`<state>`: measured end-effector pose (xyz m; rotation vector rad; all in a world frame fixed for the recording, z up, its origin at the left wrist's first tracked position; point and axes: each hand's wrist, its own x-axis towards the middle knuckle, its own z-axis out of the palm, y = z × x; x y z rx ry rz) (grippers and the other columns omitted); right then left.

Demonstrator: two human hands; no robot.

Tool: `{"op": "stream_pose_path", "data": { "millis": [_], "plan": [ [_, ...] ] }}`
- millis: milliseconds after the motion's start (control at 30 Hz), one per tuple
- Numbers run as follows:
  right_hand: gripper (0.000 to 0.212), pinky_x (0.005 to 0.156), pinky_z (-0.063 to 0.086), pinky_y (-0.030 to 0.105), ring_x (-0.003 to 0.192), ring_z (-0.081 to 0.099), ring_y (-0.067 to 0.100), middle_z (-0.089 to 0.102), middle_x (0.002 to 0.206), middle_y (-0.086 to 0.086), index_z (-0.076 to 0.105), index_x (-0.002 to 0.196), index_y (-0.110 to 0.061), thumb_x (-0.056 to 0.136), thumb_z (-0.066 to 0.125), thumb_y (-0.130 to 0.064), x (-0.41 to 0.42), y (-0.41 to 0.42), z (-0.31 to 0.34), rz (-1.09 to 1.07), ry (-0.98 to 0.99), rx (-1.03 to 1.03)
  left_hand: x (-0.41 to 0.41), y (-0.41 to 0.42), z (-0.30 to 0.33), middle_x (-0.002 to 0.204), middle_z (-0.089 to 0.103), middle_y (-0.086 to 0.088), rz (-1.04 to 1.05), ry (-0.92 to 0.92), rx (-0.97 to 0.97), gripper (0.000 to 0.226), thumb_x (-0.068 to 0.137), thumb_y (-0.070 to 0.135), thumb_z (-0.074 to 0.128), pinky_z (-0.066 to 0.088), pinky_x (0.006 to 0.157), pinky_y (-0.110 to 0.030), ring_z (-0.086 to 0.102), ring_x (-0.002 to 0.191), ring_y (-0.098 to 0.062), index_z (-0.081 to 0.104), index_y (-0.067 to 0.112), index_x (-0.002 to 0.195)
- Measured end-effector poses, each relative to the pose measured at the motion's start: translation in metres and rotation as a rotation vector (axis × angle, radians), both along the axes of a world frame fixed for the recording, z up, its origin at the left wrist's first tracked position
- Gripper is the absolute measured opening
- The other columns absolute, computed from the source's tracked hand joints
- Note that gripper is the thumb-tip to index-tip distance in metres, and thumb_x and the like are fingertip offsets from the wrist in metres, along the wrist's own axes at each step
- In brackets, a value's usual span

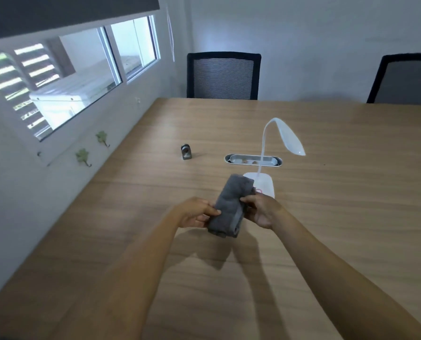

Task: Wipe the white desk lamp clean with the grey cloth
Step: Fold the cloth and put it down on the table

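A folded grey cloth [231, 204] is held above the wooden table between both hands. My left hand [194, 213] pinches its left edge. On the cloth's right edge, my right hand [260, 209] keeps a grip. Just behind the cloth stands the white desk lamp [290, 137], with a thin bent neck and a long head that points down to the right. Its flat white base [265, 184] is partly hidden by the cloth's upper end.
A wooden table [351, 217] fills the view. A metal cable tray slot [253, 160] is set in it behind the lamp. A small silver and black object [186, 152] stands to the left. Two black mesh chairs [223, 76] [405, 79] stand at the far edge.
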<state>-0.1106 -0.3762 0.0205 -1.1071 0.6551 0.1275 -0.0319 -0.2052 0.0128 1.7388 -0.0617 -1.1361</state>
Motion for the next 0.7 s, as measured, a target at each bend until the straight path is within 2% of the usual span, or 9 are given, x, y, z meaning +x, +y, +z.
{"op": "stream_pose_path", "data": {
  "millis": [67, 200, 333, 433, 467, 533, 600, 633, 700],
  "plan": [
    [0.026, 0.057, 0.051, 0.028, 0.059, 0.059, 0.017, 0.058, 0.072, 0.007, 0.056, 0.082, -0.016, 0.092, 0.046, 0.005, 0.016, 0.03, -0.006, 0.059, 0.04, -0.035, 0.004, 0.032, -0.001, 0.087, 0.066, -0.001, 0.06, 0.0, 0.033, 0.013, 0.089, 0.01, 0.061, 0.056, 0.061, -0.019, 0.063, 0.08, -0.012, 0.059, 0.017, 0.078],
    [0.021, 0.055, 0.05, 0.028, 0.059, 0.052, 0.019, 0.054, 0.068, 0.009, 0.056, 0.079, -0.011, 0.09, 0.049, 0.006, 0.043, 0.08, -0.02, 0.144, 0.103, -0.092, 0.008, 0.085, -0.008, 0.09, 0.066, -0.002, 0.136, 0.003, 0.076, 0.009, 0.09, 0.009, 0.059, 0.057, 0.067, -0.023, 0.062, 0.083, -0.012, 0.061, 0.013, 0.083],
    [0.024, 0.06, 0.049, 0.031, 0.056, 0.046, 0.019, 0.045, 0.065, 0.01, 0.054, 0.071, -0.01, 0.091, 0.05, 0.003, 0.068, 0.137, -0.035, 0.228, 0.163, -0.123, 0.01, 0.143, -0.015, 0.107, 0.067, -0.01, 0.237, -0.002, 0.159, 0.005, 0.09, 0.013, 0.062, 0.054, 0.09, -0.035, 0.065, 0.096, -0.022, 0.064, 0.008, 0.088],
    [0.028, 0.057, 0.044, 0.026, 0.057, 0.047, 0.017, 0.047, 0.065, 0.008, 0.051, 0.067, -0.011, 0.092, 0.048, 0.002, 0.08, 0.173, -0.045, 0.292, 0.194, -0.15, 0.008, 0.174, -0.023, 0.121, 0.066, -0.016, 0.355, -0.038, 0.215, 0.028, 0.088, 0.011, 0.064, 0.054, 0.084, -0.035, 0.065, 0.107, -0.027, 0.062, -0.003, 0.112],
    [0.029, 0.058, 0.044, 0.025, 0.057, 0.047, 0.017, 0.047, 0.065, 0.007, 0.05, 0.065, -0.011, 0.091, 0.047, 0.003, 0.083, 0.183, -0.048, 0.305, 0.203, -0.157, 0.007, 0.182, -0.026, 0.122, 0.066, -0.018, 0.379, -0.062, 0.25, 0.032, 0.087, 0.011, 0.065, 0.055, 0.082, -0.034, 0.066, 0.103, -0.026, 0.06, -0.004, 0.115],
    [0.032, 0.068, 0.049, 0.028, 0.059, 0.048, 0.015, 0.047, 0.065, 0.007, 0.048, 0.063, -0.01, 0.089, 0.045, 0.006, 0.087, 0.197, -0.055, 0.31, 0.221, -0.16, 0.006, 0.193, -0.03, 0.114, 0.067, -0.021, 0.378, -0.138, 0.345, 0.034, 0.086, 0.012, 0.066, 0.056, 0.07, -0.029, 0.064, 0.083, -0.023, 0.06, -0.006, 0.114],
    [0.032, 0.086, 0.052, 0.031, 0.061, 0.049, 0.015, 0.049, 0.068, 0.007, 0.048, 0.064, -0.008, 0.091, 0.041, 0.008, 0.088, 0.206, -0.058, 0.326, 0.233, -0.14, 0.007, 0.2, -0.032, 0.096, 0.066, -0.021, 0.291, -0.253, 0.485, 0.039, 0.084, 0.017, 0.067, 0.053, 0.05, -0.02, 0.059, 0.065, -0.02, 0.061, -0.01, 0.111],
    [0.032, 0.095, 0.05, 0.032, 0.063, 0.051, 0.015, 0.049, 0.069, 0.007, 0.048, 0.065, -0.007, 0.093, 0.039, 0.007, 0.088, 0.209, -0.06, 0.329, 0.239, -0.128, 0.008, 0.203, -0.034, 0.092, 0.066, -0.02, 0.241, -0.3, 0.546, 0.04, 0.083, 0.02, 0.068, 0.051, 0.048, -0.02, 0.059, 0.062, -0.02, 0.063, -0.011, 0.109],
    [0.03, 0.107, 0.042, 0.034, 0.078, 0.058, 0.021, 0.051, 0.072, 0.007, 0.05, 0.07, -0.006, 0.095, 0.037, 0.006, 0.087, 0.211, -0.063, 0.325, 0.252, -0.106, 0.009, 0.205, -0.034, 0.094, 0.067, -0.021, 0.136, -0.365, 0.652, 0.041, 0.081, 0.024, 0.068, 0.055, 0.064, -0.029, 0.062, 0.071, -0.025, 0.065, -0.01, 0.104]
  ]
}}
